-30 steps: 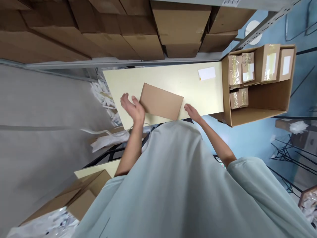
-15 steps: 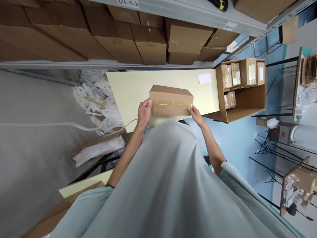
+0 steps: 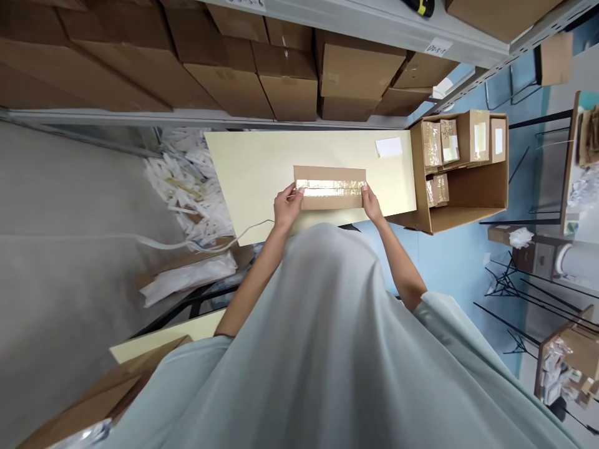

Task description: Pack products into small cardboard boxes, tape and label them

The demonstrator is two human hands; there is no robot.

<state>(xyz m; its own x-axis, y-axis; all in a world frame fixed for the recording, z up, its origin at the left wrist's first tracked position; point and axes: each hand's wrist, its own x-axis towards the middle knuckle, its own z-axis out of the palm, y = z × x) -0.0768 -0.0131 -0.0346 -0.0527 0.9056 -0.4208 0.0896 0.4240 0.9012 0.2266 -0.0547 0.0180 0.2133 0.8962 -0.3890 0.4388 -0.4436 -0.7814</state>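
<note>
Between my two hands is a long cardboard box (image 3: 330,203), with shiny clear tape running along the face turned toward me. My left hand (image 3: 287,207) grips its left end, thumb on the taped face. At the opposite end, my right hand (image 3: 371,202) holds it with the thumb along the edge; its other fingers are mostly hidden behind the box. The box is over a pale yellow tabletop (image 3: 262,162). A white label (image 3: 389,147) lies on that surface, up and right of the box.
Right of the tabletop, a large open carton (image 3: 463,212) contains several smaller taped boxes. A metal shelf (image 3: 365,37) full of cardboard boxes runs along the top. Shredded white paper (image 3: 187,181) and a white cable (image 3: 154,240) are at the left. Farther right stand other tables.
The box has been turned in my hands, so its taped face now points up toward me. Both hands have shifted slightly, and the left thumb has moved onto the tape.
</note>
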